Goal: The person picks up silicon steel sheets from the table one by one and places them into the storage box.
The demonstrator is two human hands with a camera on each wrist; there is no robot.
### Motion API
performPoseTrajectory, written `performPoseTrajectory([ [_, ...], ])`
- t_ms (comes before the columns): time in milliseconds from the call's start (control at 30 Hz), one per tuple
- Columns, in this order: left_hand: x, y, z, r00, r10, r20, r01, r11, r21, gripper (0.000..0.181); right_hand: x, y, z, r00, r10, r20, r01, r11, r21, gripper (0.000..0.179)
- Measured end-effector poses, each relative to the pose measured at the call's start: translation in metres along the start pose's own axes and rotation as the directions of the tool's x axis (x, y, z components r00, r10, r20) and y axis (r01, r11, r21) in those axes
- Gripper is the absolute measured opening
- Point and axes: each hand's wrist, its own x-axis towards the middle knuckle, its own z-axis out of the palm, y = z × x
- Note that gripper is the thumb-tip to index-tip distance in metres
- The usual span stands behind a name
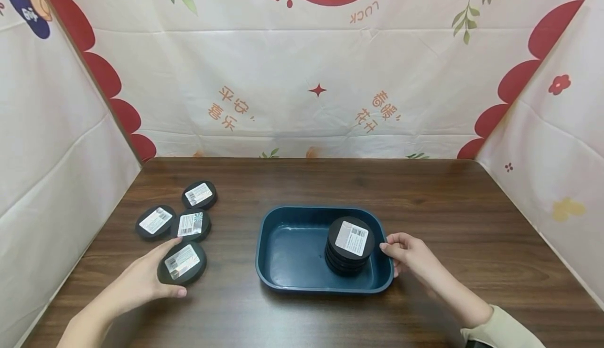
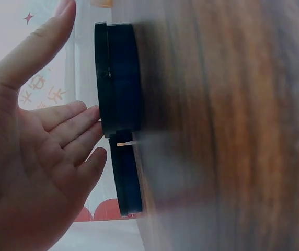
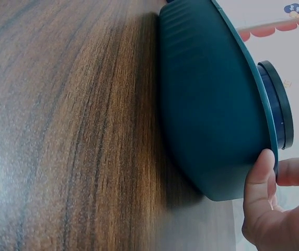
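Note:
A round black lidded container (image 1: 182,263) with a white barcode label lies flat on the table at the left. My left hand (image 1: 143,279) is spread beside it, thumb on the near side and fingers on the far side. In the left wrist view the thumb (image 2: 39,47) stands apart from the container's lid (image 2: 101,78), and the other fingers are extended. My right hand (image 1: 411,256) pinches the right rim of a dark teal tray (image 1: 292,287). Inside the tray, at its right end, stands a stack of the same containers (image 1: 349,246); only the top label shows.
Three more black containers lie just beyond the left hand: one in the middle (image 1: 191,225), one to its left (image 1: 155,222) and one farthest back (image 1: 199,195). The wooden table (image 1: 424,191) ends at a printed white cloth (image 1: 283,65), with cloth sides left and right.

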Motion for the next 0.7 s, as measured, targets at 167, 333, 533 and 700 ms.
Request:
performPoseTrajectory([
  [167, 0.0014, -0.0023, 0.0018, 1.0, 0.017, -0.005, -0.017, 1.0, -0.005, 0.106, 0.0002, -0.0003, 0.0, 1.0, -0.001, -0.003, 0.001, 1.0, 0.001, 0.037],
  [333, -0.0007, -0.0057, 0.0022, 1.0, 0.013, -0.007, -0.013, 1.0, -0.01, 0.106, -0.0006, -0.001, 0.0002, 1.0, -0.004, 0.001, 0.004, 1.0, 0.003, 0.038],
  [533, -0.0024, -0.0086, 0.002, 1.0, 0.006, -0.01, -0.007, 1.0, -0.006, 0.105, -0.0006, -0.0023, 0.0003, 1.0, 0.0, -0.005, 0.0, 1.0, 0.002, 0.037],
  [700, -0.0018, -0.0081, 0.0022, 1.0, -0.004, -0.007, 0.004, 1.0, -0.003, 0.105, -0.0006, -0.0023, 0.0004, 1.0, 0.003, -0.006, -0.003, 1.0, 0.0, 0.037],
])
